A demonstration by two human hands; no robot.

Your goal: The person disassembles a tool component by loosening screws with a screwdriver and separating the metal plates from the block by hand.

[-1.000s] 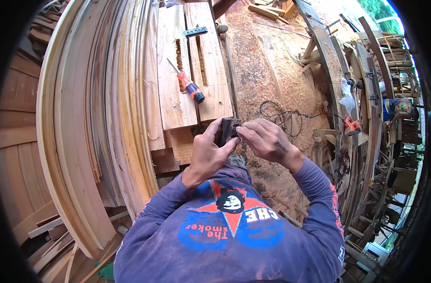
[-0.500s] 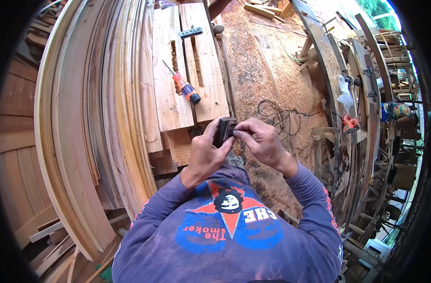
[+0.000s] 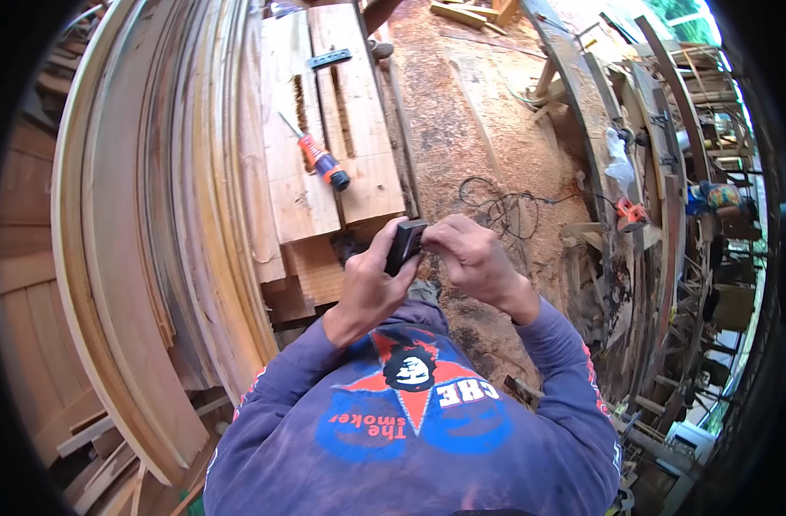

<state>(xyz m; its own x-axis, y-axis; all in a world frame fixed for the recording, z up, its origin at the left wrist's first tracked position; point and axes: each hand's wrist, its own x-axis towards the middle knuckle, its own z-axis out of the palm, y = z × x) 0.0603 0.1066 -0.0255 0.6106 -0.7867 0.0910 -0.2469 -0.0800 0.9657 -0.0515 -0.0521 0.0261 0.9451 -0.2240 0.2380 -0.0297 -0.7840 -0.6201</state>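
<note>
A small dark block (image 3: 405, 247) is gripped between the thumb and fingers of my left hand (image 3: 369, 279), in front of my chest. My right hand (image 3: 476, 258) is closed in a pinch at the block's right side; whatever its fingertips hold, if anything, is hidden. Beyond my left hand, a screwdriver (image 3: 321, 160) with an orange and dark blue handle lies on a pale slotted board (image 3: 291, 202). Farther up, a grey metal piece with holes (image 3: 328, 58) rests across two such boards.
Long planks (image 3: 135, 215) are stacked upright at the left. Sawdust (image 3: 461, 129) covers the ground to the right, with a tangled black cable (image 3: 506, 215) and an orange tool (image 3: 631, 211). Another person (image 3: 715, 198) is at the far right.
The boards and surroundings have shifted left in view. My left hand still holds the dark block, while the right fingers have turned and curled at its side.
</note>
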